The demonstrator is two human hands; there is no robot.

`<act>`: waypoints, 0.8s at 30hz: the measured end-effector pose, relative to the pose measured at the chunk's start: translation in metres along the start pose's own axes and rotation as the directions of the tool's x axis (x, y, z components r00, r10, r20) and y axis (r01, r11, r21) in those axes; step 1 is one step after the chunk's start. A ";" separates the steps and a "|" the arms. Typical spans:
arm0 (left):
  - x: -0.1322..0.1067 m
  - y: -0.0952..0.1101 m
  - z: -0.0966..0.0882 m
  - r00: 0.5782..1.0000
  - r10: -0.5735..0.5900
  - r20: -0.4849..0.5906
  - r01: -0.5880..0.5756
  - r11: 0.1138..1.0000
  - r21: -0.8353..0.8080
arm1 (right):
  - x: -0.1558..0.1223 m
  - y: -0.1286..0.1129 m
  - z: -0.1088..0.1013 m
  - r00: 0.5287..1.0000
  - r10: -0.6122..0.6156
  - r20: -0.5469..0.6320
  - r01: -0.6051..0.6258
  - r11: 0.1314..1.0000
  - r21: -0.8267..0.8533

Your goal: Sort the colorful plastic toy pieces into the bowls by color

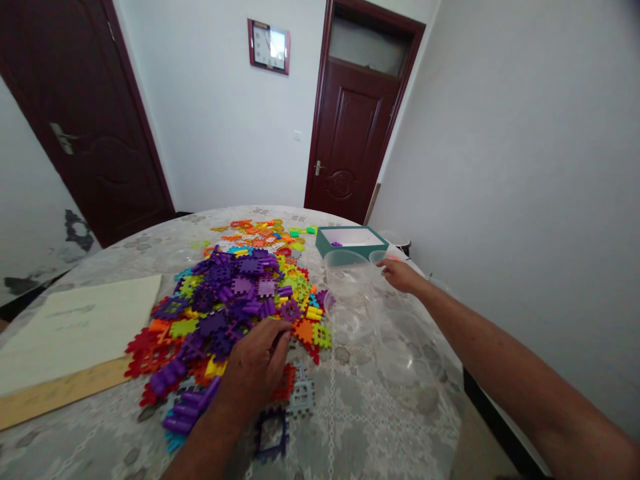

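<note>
The left hand (255, 363) is curled and held knuckles-up over the near part of a heap, its fingers pointing forward and to the right; whether a piece is gripped cannot be told, as the fingertips are hidden. The heap is made of interlocking plastic pieces (240, 300), notched squares and short bars in purple, orange, red, yellow, green and blue. Its long axis runs away from the person, towards the far edge of a round table (350, 427) covered with a lace-patterned cloth. A grey square piece (303, 393) and a purple square frame (273, 433) lie apart, just beyond the hand.

The right hand (400, 275) is partly open, with its fingers stretched left at the rim of a clear plastic tub (347, 270); contact cannot be confirmed. Behind the tub is a teal box (333, 243) with a white interior, and a purple piece is seen at its edge. To the left, a pale sheet (75, 333) lies on a wooden board (60, 393). No lettering can be read; a wall clock (269, 45) is glared and too small to read.
</note>
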State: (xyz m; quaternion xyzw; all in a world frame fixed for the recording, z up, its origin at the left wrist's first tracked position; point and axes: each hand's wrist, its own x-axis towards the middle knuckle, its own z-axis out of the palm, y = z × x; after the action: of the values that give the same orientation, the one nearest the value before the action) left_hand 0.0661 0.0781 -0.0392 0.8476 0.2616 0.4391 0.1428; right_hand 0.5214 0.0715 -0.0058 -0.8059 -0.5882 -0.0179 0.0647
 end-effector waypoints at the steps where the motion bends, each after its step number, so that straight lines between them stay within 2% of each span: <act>1: 0.000 0.000 0.000 1.000 -0.005 -0.001 0.005 1.000 0.000 | -0.002 -0.001 0.001 1.000 -0.010 -0.005 0.010 1.000 0.003; 6: -0.001 -0.002 0.001 1.000 -0.020 -0.020 0.020 1.000 -0.006 | 0.000 -0.006 -0.004 0.997 -0.040 -0.068 0.038 0.999 -0.023; 11: -0.002 0.000 0.001 1.000 -0.011 -0.018 0.011 1.000 -0.020 | 0.029 -0.027 -0.019 0.983 -0.134 -0.127 0.125 0.989 -0.078; 15: -0.003 0.001 0.002 1.000 -0.014 -0.008 0.014 1.000 -0.011 | 0.061 -0.056 -0.020 0.966 -0.247 -0.069 0.239 0.965 -0.110; 18: -0.004 0.002 0.002 1.000 -0.024 0.000 0.024 1.000 0.005 | 0.082 -0.071 -0.015 0.966 -0.258 -0.016 0.254 0.959 -0.126; 24: -0.007 0.005 0.000 0.999 -0.036 0.021 0.036 0.999 -0.004 | 0.103 -0.078 -0.009 0.963 -0.269 0.025 0.270 0.953 -0.136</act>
State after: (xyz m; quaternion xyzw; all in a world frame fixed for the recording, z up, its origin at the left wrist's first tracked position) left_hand 0.0639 0.0702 -0.0413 0.8470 0.2742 0.4282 0.1551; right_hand 0.4793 0.1915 0.0203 -0.7206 -0.6903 -0.0649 0.0037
